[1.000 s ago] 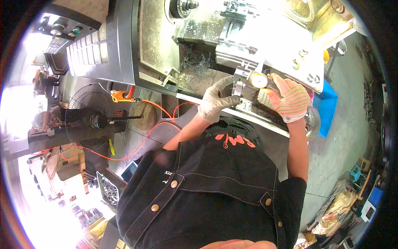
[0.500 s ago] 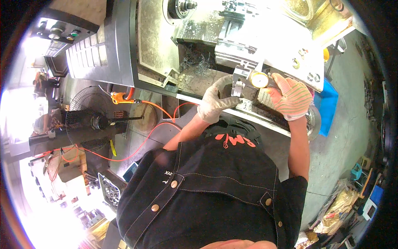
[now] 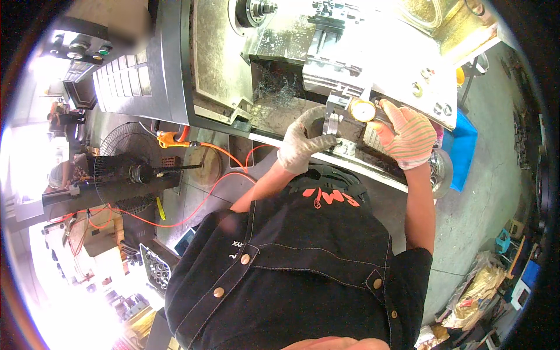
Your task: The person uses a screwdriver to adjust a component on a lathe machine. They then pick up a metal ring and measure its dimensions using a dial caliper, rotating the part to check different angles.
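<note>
From the camera on my head I look down at my two gloved hands at the front of a big lathe [image 3: 326,35].

My left hand [image 3: 303,140] wears a grey glove. Its grip is closed around a small shiny metal part [image 3: 332,119], which stands upright at the front edge of the machine. My fingers wrap around the lower end of it.

My right hand [image 3: 408,137] wears a glove with pink and green stripes. Its grip is curled, with the fingers bent at the dial gauge [image 3: 363,109]. The gauge has a round yellow face and sits just beside the metal part, between my two hands. My right fingers touch the side of the gauge, but I cannot tell how tightly they hold it.

Both hands are close together, just above the dark ledge [image 3: 350,163] along the front of the lathe. Behind them is a dark pit full of curly metal chips [image 3: 274,93].

On my left side an orange hose [image 3: 216,175] runs across the floor. It goes up to an orange air gun [image 3: 166,139] hanging on the machine. A black fan [image 3: 131,172] stands near it. On my right a blue cloth [image 3: 464,149] hangs by the machine. I wear a black shirt [image 3: 303,268] with round buttons.
</note>
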